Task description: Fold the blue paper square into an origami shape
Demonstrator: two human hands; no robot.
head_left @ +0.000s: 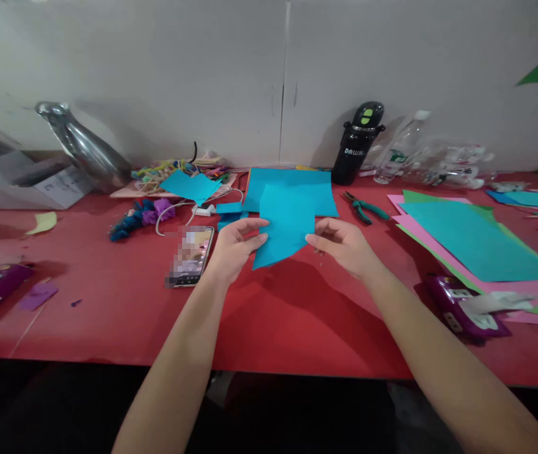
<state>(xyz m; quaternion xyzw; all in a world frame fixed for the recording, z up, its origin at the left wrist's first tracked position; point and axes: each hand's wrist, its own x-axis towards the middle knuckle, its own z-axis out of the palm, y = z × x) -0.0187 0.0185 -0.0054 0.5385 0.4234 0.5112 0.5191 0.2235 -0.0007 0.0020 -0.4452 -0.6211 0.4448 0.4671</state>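
Note:
A piece of blue paper is held up over the table, its lower edge slanted. My left hand pinches its left side between thumb and fingers. On the opposite edge, my right hand is closed on the same piece. Behind it lies a larger blue sheet, partly covered by the held piece. Small folded blue paper strips rest just beyond my left hand. A phone with a lit screen lies to the left of that hand.
Green-handled pliers and a black bottle stand or lie at back right. Coloured sheets and a purple glue gun or power strip-like device are at right. A metal jug is at back left. The red table's edge is near me.

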